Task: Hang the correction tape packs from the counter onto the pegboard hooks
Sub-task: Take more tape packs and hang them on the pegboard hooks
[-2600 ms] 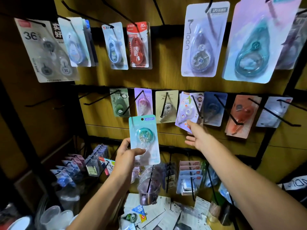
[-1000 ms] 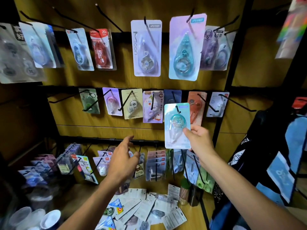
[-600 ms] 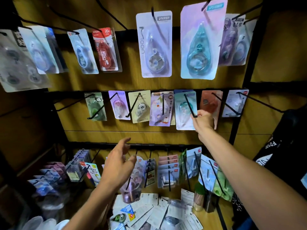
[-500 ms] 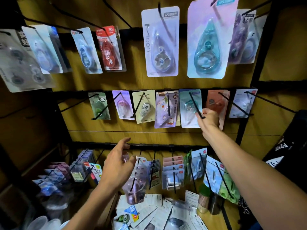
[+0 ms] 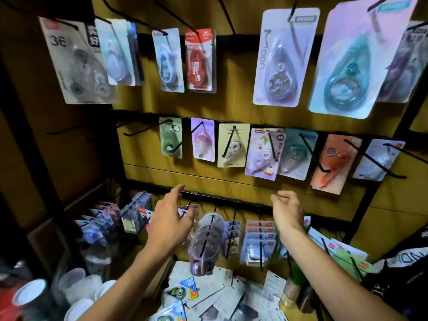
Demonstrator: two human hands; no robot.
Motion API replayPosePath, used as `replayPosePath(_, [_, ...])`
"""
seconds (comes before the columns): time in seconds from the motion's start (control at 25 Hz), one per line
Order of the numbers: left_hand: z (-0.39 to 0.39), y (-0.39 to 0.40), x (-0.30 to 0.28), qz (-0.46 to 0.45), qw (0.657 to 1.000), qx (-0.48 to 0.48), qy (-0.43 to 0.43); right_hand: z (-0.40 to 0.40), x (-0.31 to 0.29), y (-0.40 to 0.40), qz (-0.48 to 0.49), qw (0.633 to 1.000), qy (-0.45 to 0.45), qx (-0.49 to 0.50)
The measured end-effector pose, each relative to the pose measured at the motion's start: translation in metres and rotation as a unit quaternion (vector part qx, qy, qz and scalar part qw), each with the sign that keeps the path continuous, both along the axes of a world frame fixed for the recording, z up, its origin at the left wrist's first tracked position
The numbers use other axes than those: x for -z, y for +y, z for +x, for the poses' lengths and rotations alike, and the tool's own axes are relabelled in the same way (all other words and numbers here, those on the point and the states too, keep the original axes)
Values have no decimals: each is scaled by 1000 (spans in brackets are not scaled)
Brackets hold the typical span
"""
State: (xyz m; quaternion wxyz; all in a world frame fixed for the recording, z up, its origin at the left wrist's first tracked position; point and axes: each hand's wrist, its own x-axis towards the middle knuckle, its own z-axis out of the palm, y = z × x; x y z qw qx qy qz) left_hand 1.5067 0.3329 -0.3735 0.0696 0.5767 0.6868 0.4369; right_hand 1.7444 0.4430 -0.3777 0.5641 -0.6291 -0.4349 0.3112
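Hovering below the middle row, my left hand [image 5: 170,224] and right hand [image 5: 287,213] were both loose-fingered and held nothing, with a wide gap of bare board between them. The teal pack [image 5: 296,154] hung on its hook [image 5: 311,151] above my right hand, beside the orange pack [image 5: 333,163]. More packs [image 5: 208,297] lay scattered on the counter [image 5: 261,295] below.

The red pack [image 5: 199,60] reads "MOSY" and "20", the grey multipack [image 5: 76,61] "36", the lilac pack [image 5: 264,154] "30".
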Motion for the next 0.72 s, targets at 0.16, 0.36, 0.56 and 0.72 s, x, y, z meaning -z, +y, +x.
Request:
replayPosePath(0.16, [-23,-4,0,19,1000,-17,3,-62,-6,-20,39,992,-42,-113])
replayPosePath(0.36, [-60,9,-4,46,997,-49,27,-139,-19,4,63,964,-129,-225])
replayPosePath(0.56, [-93,27,10,-29,991,-51,117,-177,-22,61,21,954,-182,-237])
replayPosePath(0.72, [-113,31,28,-77,983,-47,157,-194,-33,97,42,965,-205,-159])
